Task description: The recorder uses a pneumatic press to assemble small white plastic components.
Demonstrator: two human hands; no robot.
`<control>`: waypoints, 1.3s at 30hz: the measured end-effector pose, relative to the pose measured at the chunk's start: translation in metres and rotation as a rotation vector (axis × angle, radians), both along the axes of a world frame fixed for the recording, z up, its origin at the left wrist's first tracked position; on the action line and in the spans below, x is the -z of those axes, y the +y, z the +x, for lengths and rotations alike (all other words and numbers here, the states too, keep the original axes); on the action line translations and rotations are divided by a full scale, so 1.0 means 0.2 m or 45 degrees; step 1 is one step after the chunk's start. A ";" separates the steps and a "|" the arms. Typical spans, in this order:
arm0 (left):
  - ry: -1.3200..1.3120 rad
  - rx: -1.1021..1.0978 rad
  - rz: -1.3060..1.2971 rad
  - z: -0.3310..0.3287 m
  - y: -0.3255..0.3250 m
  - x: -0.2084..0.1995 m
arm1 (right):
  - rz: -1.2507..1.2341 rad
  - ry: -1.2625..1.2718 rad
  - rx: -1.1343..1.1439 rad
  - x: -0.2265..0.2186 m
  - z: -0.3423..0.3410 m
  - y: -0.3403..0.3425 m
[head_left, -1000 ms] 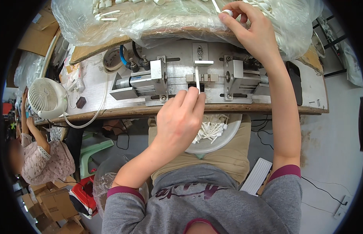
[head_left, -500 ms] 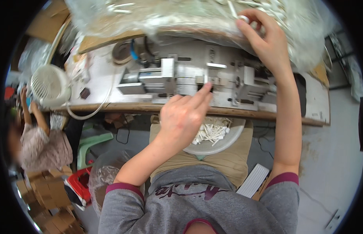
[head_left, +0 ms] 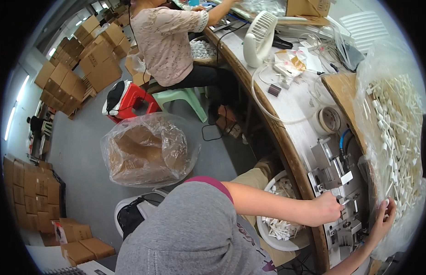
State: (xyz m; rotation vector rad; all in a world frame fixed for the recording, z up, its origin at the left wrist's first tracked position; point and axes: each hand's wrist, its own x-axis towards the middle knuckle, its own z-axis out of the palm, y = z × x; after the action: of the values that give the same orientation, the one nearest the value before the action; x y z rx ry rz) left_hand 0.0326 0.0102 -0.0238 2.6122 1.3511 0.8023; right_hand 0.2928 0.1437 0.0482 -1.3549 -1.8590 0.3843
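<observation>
My left hand is closed, its fingertips at the middle of a metal clamping fixture on the bench. What those fingers hold, if anything, is hidden. My right hand pinches a small white plastic piece between thumb and fingers, at the near edge of a heap of white stick-shaped parts on clear plastic sheeting. Below the bench edge, in my lap, a round white basket holds more of these white parts, partly covered by my left forearm.
On the bench stand a white fan, a tape roll and loose tubing. A co-worker sits farther along it. On the floor are a clear plastic bag, a red stool, a green stool and stacked cartons.
My view has swung far to the left, bringing the co-worker and floor into sight. My left hand's extended fingers have curled closed at the fixture. The right hand still pinches a white piece.
</observation>
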 end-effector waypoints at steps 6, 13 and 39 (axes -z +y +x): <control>-0.052 -0.056 0.125 0.04 0.02 0.02 | -0.024 0.098 -0.010 -0.01 0.07 0.01; -0.167 0.207 0.085 -0.07 -0.03 -0.03 | 0.293 0.126 0.022 -0.06 -0.13 -0.37; -0.019 0.050 0.201 0.08 1.20 -0.55 | 0.174 -0.740 -0.049 0.18 -0.64 -0.76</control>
State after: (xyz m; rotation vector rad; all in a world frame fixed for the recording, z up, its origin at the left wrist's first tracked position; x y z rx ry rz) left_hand 0.0496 0.2505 0.0853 2.7347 1.2772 0.9579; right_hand 0.1652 -0.0089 0.0116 -1.4355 -2.3296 -0.1402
